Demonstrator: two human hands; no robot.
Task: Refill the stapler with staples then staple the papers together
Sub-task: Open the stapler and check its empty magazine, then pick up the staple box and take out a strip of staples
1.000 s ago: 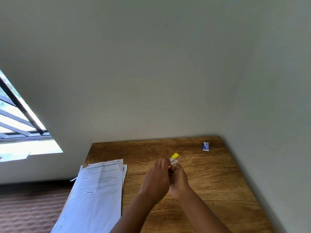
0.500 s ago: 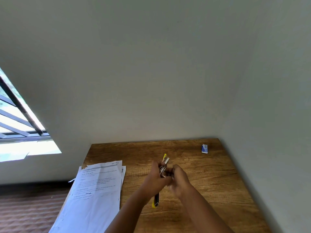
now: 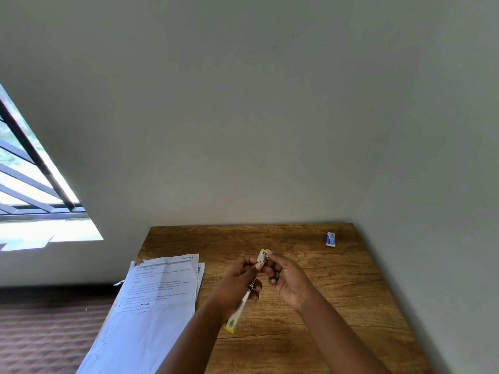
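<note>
A small yellow and metal stapler (image 3: 261, 257) is swung open above the wooden table (image 3: 337, 306). Its yellow top arm (image 3: 235, 317) hangs down toward me. My left hand (image 3: 237, 282) grips the stapler around its middle. My right hand (image 3: 286, 279) pinches the stapler's upper metal end with thumb and fingertips. A stack of printed papers (image 3: 154, 300) lies on the table's left side, overhanging the left edge. A small blue and white staple box (image 3: 330, 239) sits at the far right corner of the table.
The table stands in a corner, with grey walls behind it and on its right. A barred window (image 3: 29, 184) is at the left. Dark patterned floor (image 3: 46, 333) shows beyond the table's left edge.
The stapler went from closed in both hands to swung open, its yellow arm now hanging lower and toward me. Both hands stayed over the table's middle.
</note>
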